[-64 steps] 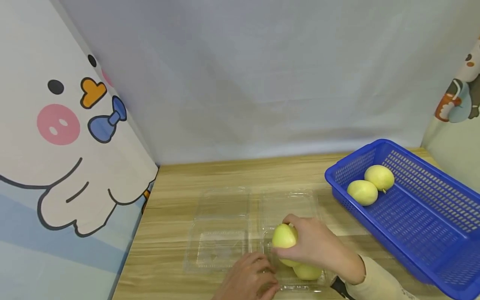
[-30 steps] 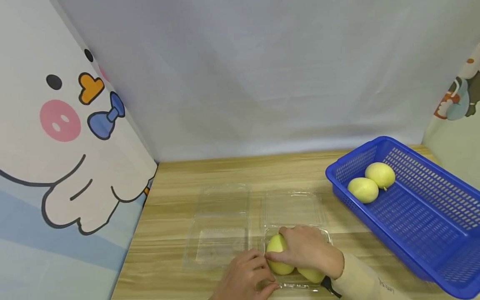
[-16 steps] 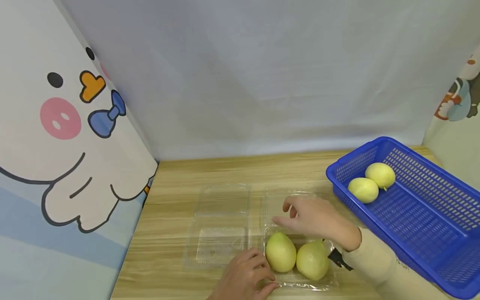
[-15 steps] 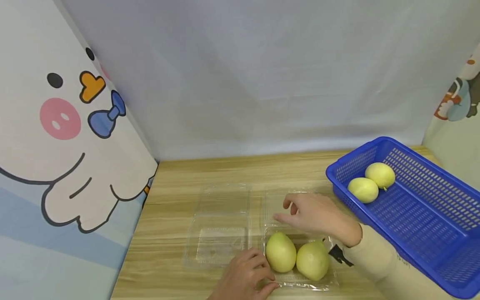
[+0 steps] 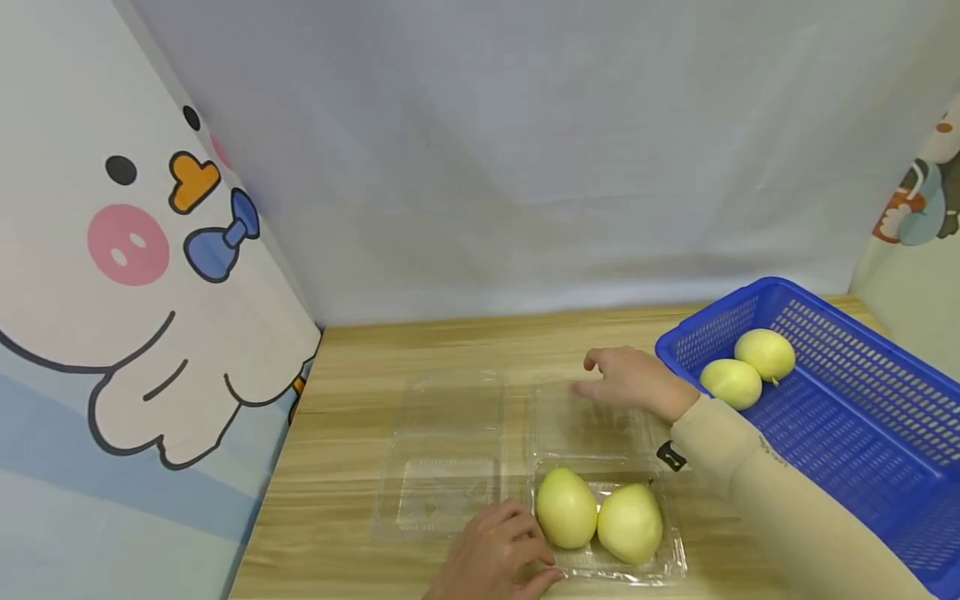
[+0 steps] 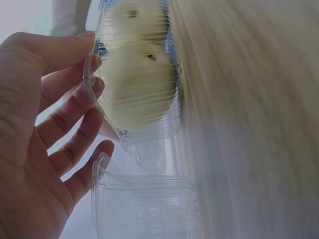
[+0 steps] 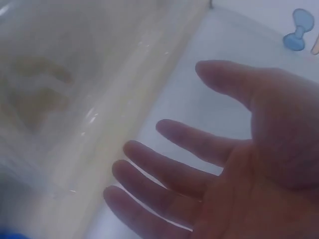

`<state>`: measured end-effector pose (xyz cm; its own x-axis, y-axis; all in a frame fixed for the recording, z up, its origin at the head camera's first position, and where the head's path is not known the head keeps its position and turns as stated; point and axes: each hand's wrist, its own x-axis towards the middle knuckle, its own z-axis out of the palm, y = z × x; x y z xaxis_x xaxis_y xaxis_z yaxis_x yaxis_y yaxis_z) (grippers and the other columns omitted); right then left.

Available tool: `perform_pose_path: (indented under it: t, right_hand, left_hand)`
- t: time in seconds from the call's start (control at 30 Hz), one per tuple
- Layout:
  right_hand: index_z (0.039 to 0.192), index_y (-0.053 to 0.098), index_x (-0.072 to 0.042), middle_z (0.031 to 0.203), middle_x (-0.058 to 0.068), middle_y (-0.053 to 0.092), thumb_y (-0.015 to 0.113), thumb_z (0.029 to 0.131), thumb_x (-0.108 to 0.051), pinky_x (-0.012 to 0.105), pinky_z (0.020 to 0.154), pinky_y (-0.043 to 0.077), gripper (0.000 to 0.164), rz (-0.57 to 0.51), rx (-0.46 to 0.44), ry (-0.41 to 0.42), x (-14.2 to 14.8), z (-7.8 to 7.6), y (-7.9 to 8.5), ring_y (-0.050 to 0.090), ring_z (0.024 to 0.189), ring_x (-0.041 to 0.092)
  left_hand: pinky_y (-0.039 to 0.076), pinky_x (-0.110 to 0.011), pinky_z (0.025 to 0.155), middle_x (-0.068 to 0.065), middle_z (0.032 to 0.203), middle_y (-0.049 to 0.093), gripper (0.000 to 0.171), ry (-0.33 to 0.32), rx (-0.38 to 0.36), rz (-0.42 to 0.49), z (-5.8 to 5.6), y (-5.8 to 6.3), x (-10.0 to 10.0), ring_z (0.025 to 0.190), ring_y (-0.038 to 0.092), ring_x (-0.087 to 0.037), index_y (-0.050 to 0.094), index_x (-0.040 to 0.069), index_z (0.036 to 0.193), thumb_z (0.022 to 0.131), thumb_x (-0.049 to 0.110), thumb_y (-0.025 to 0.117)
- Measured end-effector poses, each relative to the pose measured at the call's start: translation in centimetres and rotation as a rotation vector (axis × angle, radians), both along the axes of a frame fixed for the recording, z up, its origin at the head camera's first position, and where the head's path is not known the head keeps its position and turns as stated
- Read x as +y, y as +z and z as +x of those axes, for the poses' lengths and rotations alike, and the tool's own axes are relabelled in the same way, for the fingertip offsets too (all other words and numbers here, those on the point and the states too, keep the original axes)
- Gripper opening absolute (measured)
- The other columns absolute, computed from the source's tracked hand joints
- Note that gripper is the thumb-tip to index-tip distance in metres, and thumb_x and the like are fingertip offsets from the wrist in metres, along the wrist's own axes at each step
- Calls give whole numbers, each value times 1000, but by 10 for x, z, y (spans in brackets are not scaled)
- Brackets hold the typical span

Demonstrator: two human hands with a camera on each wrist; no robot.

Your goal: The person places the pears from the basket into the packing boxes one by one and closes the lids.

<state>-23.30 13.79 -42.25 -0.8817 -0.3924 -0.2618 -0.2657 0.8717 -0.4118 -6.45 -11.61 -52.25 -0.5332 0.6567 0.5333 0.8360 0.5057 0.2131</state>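
Two pale yellow-green pears, a left one (image 5: 566,508) and a right one (image 5: 631,523), sit side by side in the base of a clear plastic clamshell container (image 5: 667,570). Its lid (image 5: 553,421) lies folded back behind the base. My left hand (image 5: 497,553) pinches the near left corner of the base; in the left wrist view the thumb and fingertips meet at the rim (image 6: 88,74). Over the lid hovers my right hand (image 5: 632,380), with nothing in it and its fingers spread in the right wrist view.
A second clear clamshell container (image 5: 442,492) lies open and empty to the left. On the right stands a blue perforated basket (image 5: 847,417) with two more pears (image 5: 764,353) at its far end. A pale curtain (image 5: 525,167) hangs behind the wooden table (image 5: 360,358).
My right hand set the pear down on the left of the base, let go, and moved up and away over the lid. The left hand has stayed at the container's corner.
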Motion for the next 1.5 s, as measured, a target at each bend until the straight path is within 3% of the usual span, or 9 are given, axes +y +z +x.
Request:
perform_pose_path:
  t: [0.17,0.37,0.53,0.7,0.9,1.03,1.27,1.5]
  right_hand:
    - [143,58,5,139,29,67,58,105,-42,60,109,53,60,23,-49,42,-1,-12,-19,65,128,48]
    - [137,61,8,132,30,70,58,105,-33,60,110,53,52,66,-49,115,1,-14,-35,67,124,47]
    - [131,65,7,129,27,72,56,107,-29,59,108,54,45,72,-17,111,3,-15,-40,69,122,45]
    - [135,63,7,127,27,73,53,108,-24,58,104,57,42,47,14,100,5,-17,-40,71,118,43]
    - [134,63,7,107,20,76,52,109,-23,55,92,61,41,-6,114,69,10,-14,-25,74,99,33]
    - [134,66,3,109,17,76,53,109,-25,55,91,61,40,-29,199,36,11,-4,-3,73,100,32]
    - [124,74,-4,110,11,77,58,108,-27,51,84,61,33,-69,342,24,14,25,28,74,99,28]
    - [105,83,-9,99,4,78,65,104,-21,45,79,63,21,-162,516,63,19,57,38,74,92,24]
  left_hand:
    - [49,-7,83,15,79,70,21,6,-3,-2,0,0,1,84,62,-1,80,25,75,81,41,93]
    - [49,-8,82,16,80,69,20,10,-2,-14,0,0,2,85,62,-1,80,27,76,82,42,91]
    - [49,-8,82,15,81,70,19,15,-12,-10,0,2,3,85,62,-1,80,26,76,82,41,91]
    - [48,-6,80,15,80,69,20,11,-10,5,0,2,4,83,61,-1,80,26,76,81,40,92]
    - [48,-7,79,15,79,69,20,1,-1,13,1,2,5,82,62,-1,80,26,75,79,38,94]
    - [49,-9,78,14,80,69,21,2,3,8,1,1,5,83,62,-3,79,25,75,77,38,95]
    - [50,-9,79,14,82,72,20,11,26,4,1,-1,3,84,64,-3,81,25,81,79,41,94]
    - [53,-10,82,11,90,75,19,31,29,18,3,0,5,88,67,-3,81,21,93,84,35,90]
